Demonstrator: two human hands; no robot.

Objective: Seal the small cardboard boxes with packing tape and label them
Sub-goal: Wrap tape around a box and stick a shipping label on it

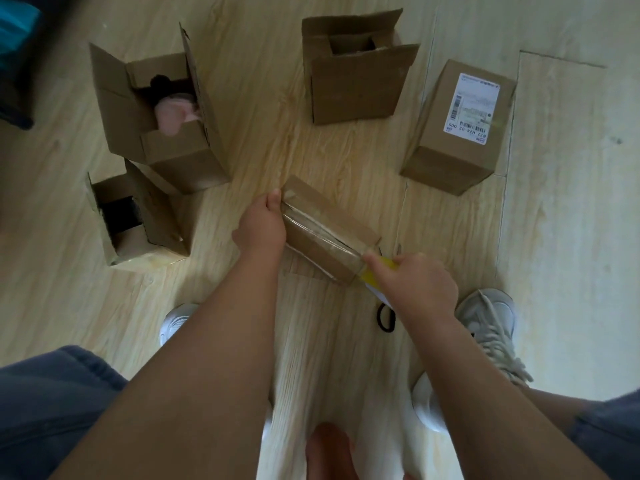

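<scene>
Cardboard: labelled box (457, 126) done, 3 open boxes (180, 161) left; mid box (325, 244) part-taped, L hand (259, 226) grips its end, R hand (419, 282) pinches tape (369, 279).

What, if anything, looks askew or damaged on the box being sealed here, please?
The clear tape along the top of the box looks wrinkled, bunched in ridges rather than flat. The left hand grips the box's far end; the right hand holds a yellow item at its near end. Nothing else stands out.
</scene>
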